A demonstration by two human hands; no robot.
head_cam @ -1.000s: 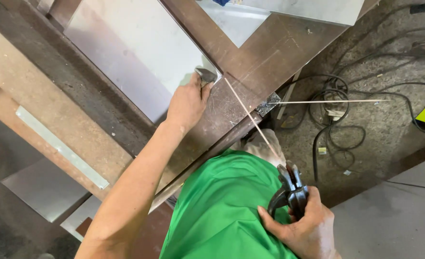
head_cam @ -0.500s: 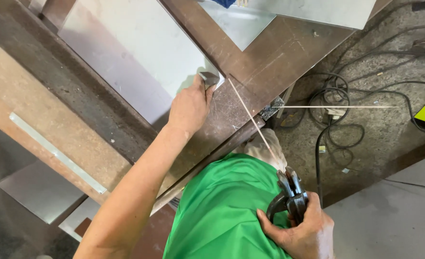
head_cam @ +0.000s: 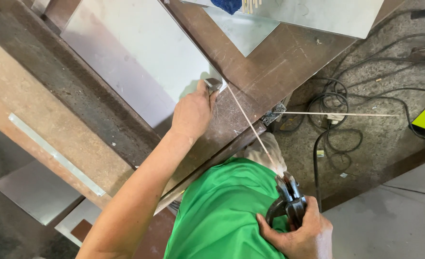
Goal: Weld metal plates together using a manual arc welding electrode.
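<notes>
Left hand (head_cam: pixel 193 112) grips a small metal piece (head_cam: pixel 213 85) at the corner of the pale metal sheet (head_cam: pixel 140 57) on the brown workbench (head_cam: pixel 279 57); a moment ago it sat slightly lower, so it has inched forward along the sheet's edge. Right hand (head_cam: pixel 301 235), down by the green shirt (head_cam: pixel 222 211), stays clenched on the dark electrode holder (head_cam: pixel 289 199), its thin welding rod (head_cam: pixel 250 127) slanting up toward that corner.

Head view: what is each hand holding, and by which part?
Right hand grips dark pliers by the handles. Left hand pinches a small metal piece by its lower edge.
</notes>
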